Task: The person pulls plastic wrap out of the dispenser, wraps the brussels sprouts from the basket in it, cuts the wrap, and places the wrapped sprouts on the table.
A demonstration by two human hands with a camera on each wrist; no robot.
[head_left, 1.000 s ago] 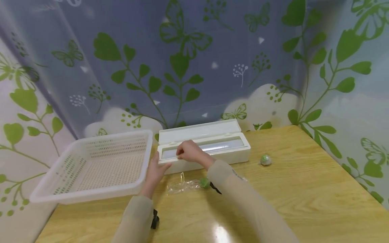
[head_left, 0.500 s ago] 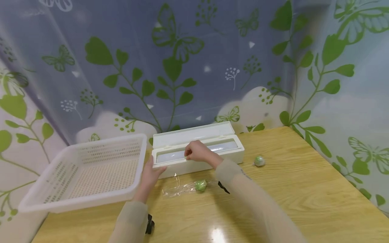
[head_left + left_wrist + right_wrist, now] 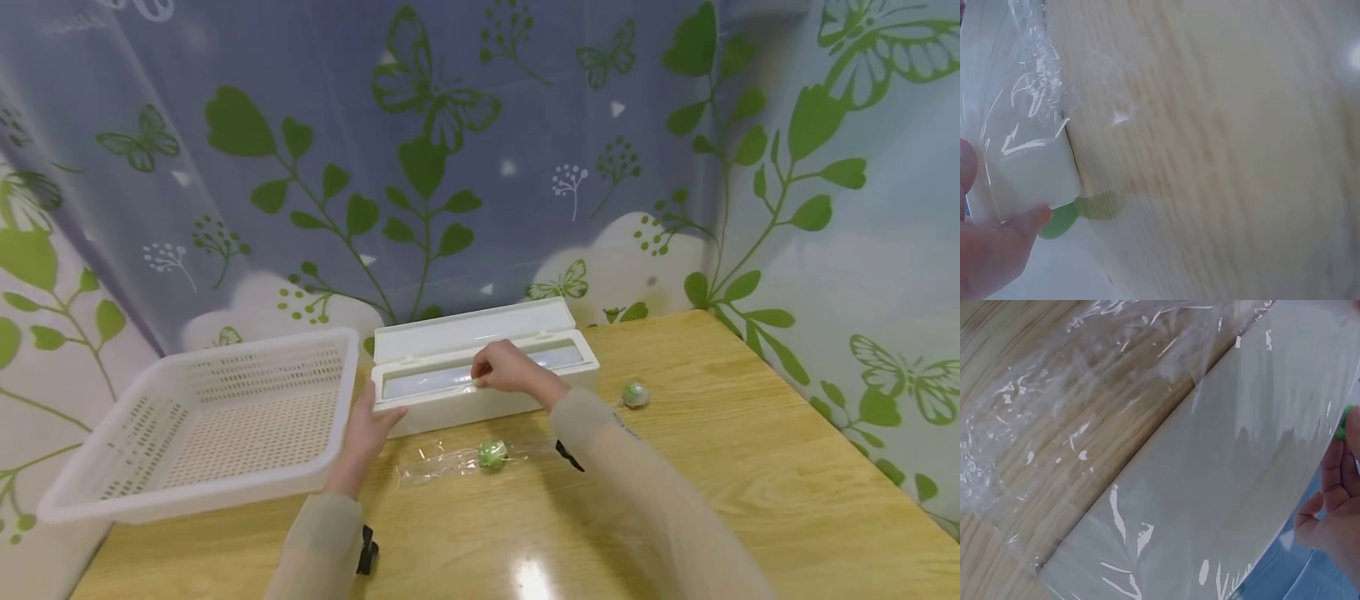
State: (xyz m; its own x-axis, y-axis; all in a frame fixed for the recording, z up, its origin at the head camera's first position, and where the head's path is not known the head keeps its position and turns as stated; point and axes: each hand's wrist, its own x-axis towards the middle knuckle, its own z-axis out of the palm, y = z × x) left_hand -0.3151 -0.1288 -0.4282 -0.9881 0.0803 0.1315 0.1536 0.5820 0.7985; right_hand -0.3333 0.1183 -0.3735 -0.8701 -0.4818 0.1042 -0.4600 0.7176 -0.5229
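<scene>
A long white cling film dispenser box [image 3: 487, 404] stands on the table with its lid [image 3: 476, 327] raised. My left hand [image 3: 365, 433] grips the box's left end, thumb on the front face. My right hand [image 3: 510, 367] pinches a small green slider [image 3: 1344, 422] at the box's front edge, near the middle. Clear cling film [image 3: 1085, 425] hangs over the front of the box onto the table. On the table in front, a green round object [image 3: 492, 455] lies at the film; its kind is unclear. In the left wrist view, my left thumb [image 3: 1022, 234] presses the box's corner.
A white perforated plastic basket [image 3: 255, 433] stands left of the box, close to my left hand. To the right, a second green round object [image 3: 634, 394], seemingly wrapped in film, lies on the wooden table [image 3: 750, 433]. A patterned curtain [image 3: 315, 167] hangs behind.
My right hand has slid rightward along the box's front edge, from near its left end to about the middle. My left hand keeps its grip. The head view has shifted slightly.
</scene>
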